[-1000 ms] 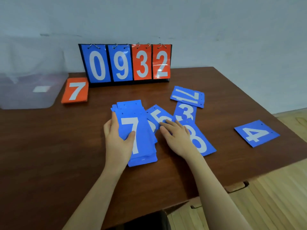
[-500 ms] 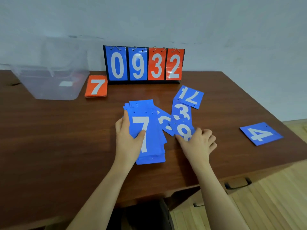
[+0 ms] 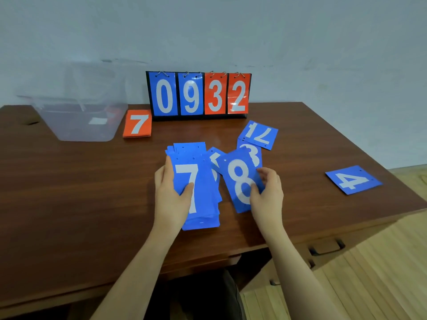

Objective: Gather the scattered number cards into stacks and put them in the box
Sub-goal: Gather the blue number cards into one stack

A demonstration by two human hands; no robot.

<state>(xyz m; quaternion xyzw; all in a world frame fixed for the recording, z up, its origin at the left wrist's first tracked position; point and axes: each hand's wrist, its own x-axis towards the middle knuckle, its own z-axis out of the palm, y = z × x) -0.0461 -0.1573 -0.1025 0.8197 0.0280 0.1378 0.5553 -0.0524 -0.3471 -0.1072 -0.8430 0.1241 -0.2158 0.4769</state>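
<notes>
your left hand [image 3: 172,195] grips blue stack [image 3: 198,192], top card "7"; your right hand [image 3: 268,192] pinches glossy "8" card [image 3: 240,179] right of stack; scoreboard [image 3: 198,94] behind stack reads "0932".

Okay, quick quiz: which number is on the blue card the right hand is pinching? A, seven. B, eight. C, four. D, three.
B: the right hand pinches the blue card showing a white 8, while the 7 tops the stack under the left hand and the 4 card lies alone far to the right.
</notes>
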